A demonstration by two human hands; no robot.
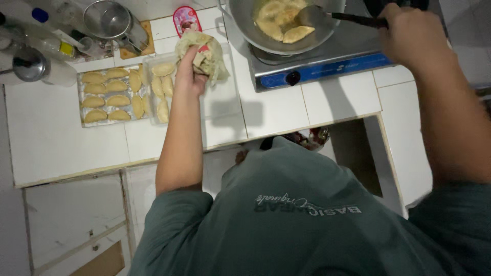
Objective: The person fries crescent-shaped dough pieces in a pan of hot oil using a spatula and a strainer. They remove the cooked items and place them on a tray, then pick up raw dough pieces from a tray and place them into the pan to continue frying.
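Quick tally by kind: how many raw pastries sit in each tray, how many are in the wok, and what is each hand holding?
Raw half-moon pastries, foil-lined tray: 10
Raw half-moon pastries, clear plastic tray: 4 visible
Pastries frying in the metal wok: about 3, partly hidden
Crumpled cloth, left hand: 1
Black-handled spatula, right hand: 1
Total: about 19

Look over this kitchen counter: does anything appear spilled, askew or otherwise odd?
Nothing looks spilled or damaged. The raw pastries lie in tidy rows in their tray. The left hand holds a crumpled wrapper above a second tray. The right hand holds a ladle in the wok.
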